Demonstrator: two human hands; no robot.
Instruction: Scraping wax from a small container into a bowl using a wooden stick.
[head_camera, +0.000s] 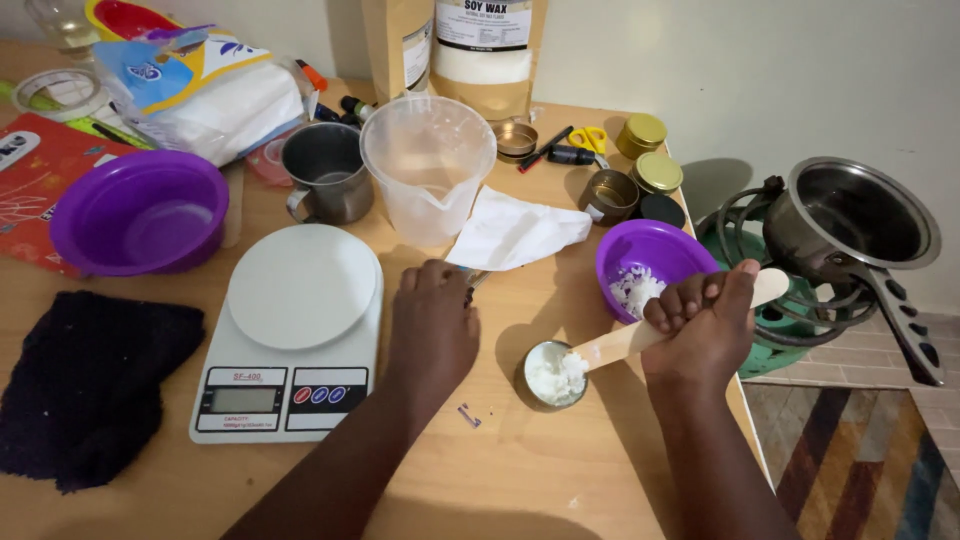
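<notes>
Wooden flat stirring stick (640, 335) — light and stiff, I judge — is gripped at its upper end by the closed right hand (705, 325), tip pressing soft white wax in the small round tin (553, 376) at 6 o'clock of the purple plastic bowl (650, 262); left hand (432, 330) rests curled on the table, holding nothing I can see.

At the upper left of my view sits a purple bowl (138, 212), with a black cloth (85, 385) below it at the left edge. A white digital kitchen scale (292, 330) lies left of centre. Above it stand a steel mug (326, 172) and a clear plastic measuring jug (428, 165). A steel saucepan (860, 225) rests on a green burner (775, 320) at the right edge. Gold-lidded tins (650, 155) cluster near the top.
</notes>
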